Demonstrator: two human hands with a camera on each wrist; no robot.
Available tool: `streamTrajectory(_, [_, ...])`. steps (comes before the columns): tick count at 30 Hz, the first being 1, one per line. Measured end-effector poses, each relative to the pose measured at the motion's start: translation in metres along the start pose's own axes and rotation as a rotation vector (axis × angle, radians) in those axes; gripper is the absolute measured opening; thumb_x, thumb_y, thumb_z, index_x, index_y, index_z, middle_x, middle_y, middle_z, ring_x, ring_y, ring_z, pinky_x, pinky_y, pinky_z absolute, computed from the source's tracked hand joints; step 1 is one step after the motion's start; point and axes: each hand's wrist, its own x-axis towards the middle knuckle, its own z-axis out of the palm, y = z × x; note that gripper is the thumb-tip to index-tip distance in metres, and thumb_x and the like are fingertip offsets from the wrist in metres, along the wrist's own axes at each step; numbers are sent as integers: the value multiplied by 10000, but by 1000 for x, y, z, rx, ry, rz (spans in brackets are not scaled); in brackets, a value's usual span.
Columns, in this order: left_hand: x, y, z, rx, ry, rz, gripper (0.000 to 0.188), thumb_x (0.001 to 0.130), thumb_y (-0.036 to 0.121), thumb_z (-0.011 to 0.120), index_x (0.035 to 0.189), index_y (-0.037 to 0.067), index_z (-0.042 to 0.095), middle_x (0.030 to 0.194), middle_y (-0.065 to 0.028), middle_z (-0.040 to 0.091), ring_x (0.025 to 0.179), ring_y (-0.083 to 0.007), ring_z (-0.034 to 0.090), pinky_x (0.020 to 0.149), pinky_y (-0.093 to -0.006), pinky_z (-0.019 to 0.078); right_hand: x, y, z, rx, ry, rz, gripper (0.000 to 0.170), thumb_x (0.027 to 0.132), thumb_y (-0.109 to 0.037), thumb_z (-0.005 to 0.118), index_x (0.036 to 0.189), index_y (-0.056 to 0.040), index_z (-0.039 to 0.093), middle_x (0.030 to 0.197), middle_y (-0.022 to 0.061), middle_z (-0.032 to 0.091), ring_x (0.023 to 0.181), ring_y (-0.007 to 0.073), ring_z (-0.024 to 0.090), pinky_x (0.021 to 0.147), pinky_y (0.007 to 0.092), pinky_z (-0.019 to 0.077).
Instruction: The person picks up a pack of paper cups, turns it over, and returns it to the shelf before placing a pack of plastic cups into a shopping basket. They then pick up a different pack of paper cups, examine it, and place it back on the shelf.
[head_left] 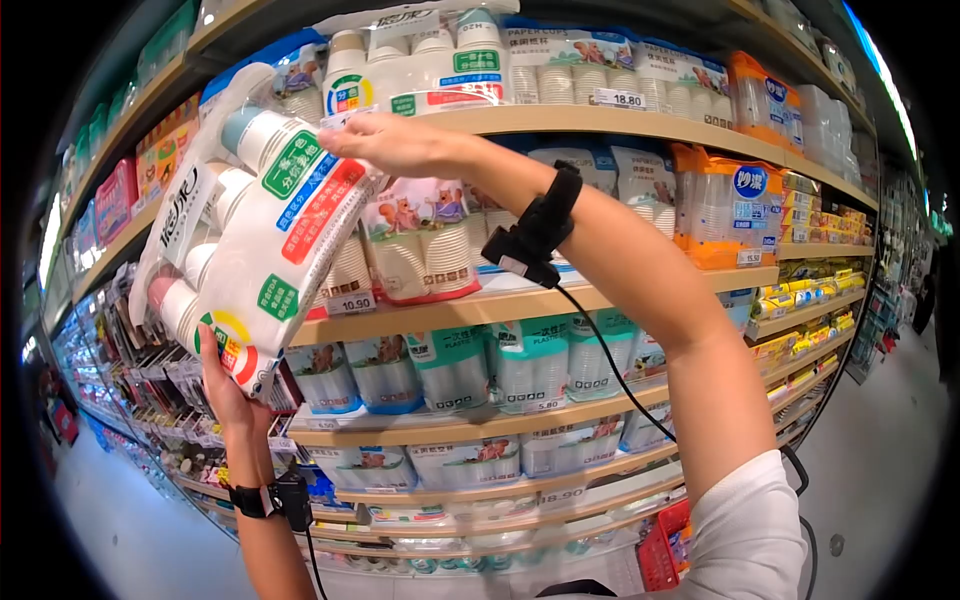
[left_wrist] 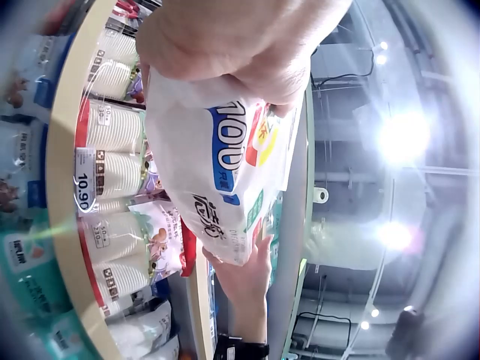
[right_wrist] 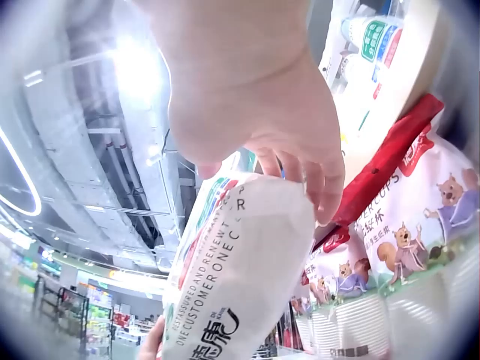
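A large white-and-clear plastic pack of paper cups (head_left: 250, 225) is held tilted between both hands, in front of the shelves at the left of the head view. My left hand (head_left: 232, 395) grips its lower end, the thumb lying on the printed front. At the upper right end, my right hand (head_left: 395, 142) holds the pack's edge. The right wrist view shows those fingers (right_wrist: 330, 184) bent over the end of the pack (right_wrist: 251, 240). In the left wrist view, the left hand (left_wrist: 225, 37) covers the near end, marked 100, and the right hand (left_wrist: 247, 281) is at the far end.
A similar cup pack (head_left: 415, 75) stands on the upper shelf. Red-trimmed cup packs (head_left: 420, 240) sit behind the held pack on the shelf below. Orange-trimmed packs (head_left: 730, 205) are farther right. A red basket (head_left: 660, 550) is low by the shelves, beside the aisle floor (head_left: 870, 470).
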Motion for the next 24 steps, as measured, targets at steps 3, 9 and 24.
streamTrajectory(3, [-15, -7, 19, 13, 38, 29, 525, 982, 440, 505, 1323, 41, 488, 1241, -98, 620, 1037, -214, 657, 848, -371, 561, -1, 12, -8, -50, 31, -21, 628, 942, -516, 527, 1192, 58, 581, 1086, 222, 643, 962, 246, 636, 769, 352, 532])
streamTrajectory(9, [-21, -7, 3, 139, 240, 248, 483, 961, 350, 589, 1274, -10, 514, 1233, -101, 611, 1049, -177, 640, 888, -321, 531, 17, 42, -25, -124, 277, -86, 536, 812, -325, 724, 1150, 77, 617, 1066, 231, 671, 870, 276, 684, 764, 339, 545])
streamTrajectory(24, [81, 63, -163, 81, 175, 286, 453, 955, 280, 616, 1286, 9, 468, 1168, -96, 605, 1040, -179, 618, 877, -332, 523, 251, 33, 2, 160, 486, 174, 346, 773, -234, 750, 1002, -12, 618, 990, 144, 610, 875, 237, 596, 677, 422, 502])
